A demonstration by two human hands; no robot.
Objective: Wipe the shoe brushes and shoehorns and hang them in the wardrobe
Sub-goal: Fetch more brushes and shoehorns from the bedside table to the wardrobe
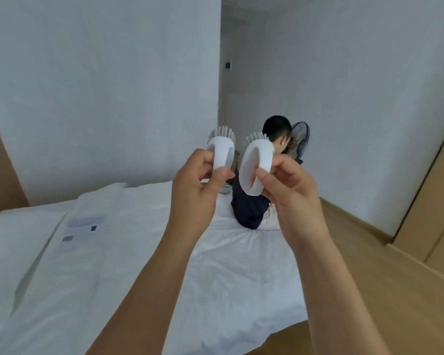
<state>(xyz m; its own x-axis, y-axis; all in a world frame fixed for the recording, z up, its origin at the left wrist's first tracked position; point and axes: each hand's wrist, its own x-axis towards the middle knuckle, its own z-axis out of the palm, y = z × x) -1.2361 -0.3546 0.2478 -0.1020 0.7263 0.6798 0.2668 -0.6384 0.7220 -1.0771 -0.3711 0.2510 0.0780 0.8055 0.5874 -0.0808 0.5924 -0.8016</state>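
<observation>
- Here, the left hand (195,185) pinches the loop handle of a white brush (222,149) between thumb and curled fingers, bristles pointing up and away.
- The right hand (290,190) pinches a second white brush (256,165) the same way, by its oval loop.
- Both brushes are held up side by side, close but apart, above a bed (139,252) with white sheets.
- Beyond the brushes, a person in dark clothes (249,208) sits on the far edge of the bed, near a fan (301,137).
- A wooden wardrobe (436,201) stands at the right.
</observation>
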